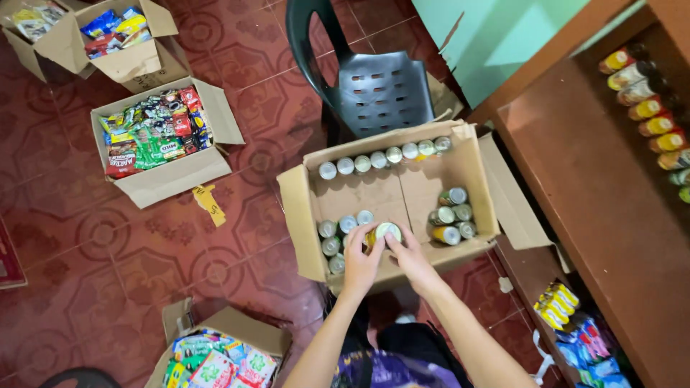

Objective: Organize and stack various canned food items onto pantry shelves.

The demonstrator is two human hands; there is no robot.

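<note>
**Both hands on one can, low in the open box**

I have a can (383, 233) between my two hands, its pale round lid facing up at me, yellow showing on its side. My left hand (361, 264) wraps it from the left with the fingers curled against its side; my right hand (415, 260) closes on it from the right, thumb and fingers bent round the rim. Whether it is lifted or resting on the cardboard floor I cannot quite tell from above.

The can sits in the near part of the cardboard box (302, 208), flaps open. Just to its left a cluster of cans (338, 237) stands upright, touching one another and crowding my left knuckles. To the right, well apart, is a small group of cans (451, 215), some lying on their sides. Along the far wall runs a row of cans (381, 158), lids up.

Beyond the box stands a dark plastic chair (374, 86). On the red tiled floor (72, 237) to the left are open boxes of sachets (154, 136), and another box of packets (215, 363) near my left elbow. On my right a brown wooden shelf (575, 179) carries a line of bottles (647, 108).
</note>
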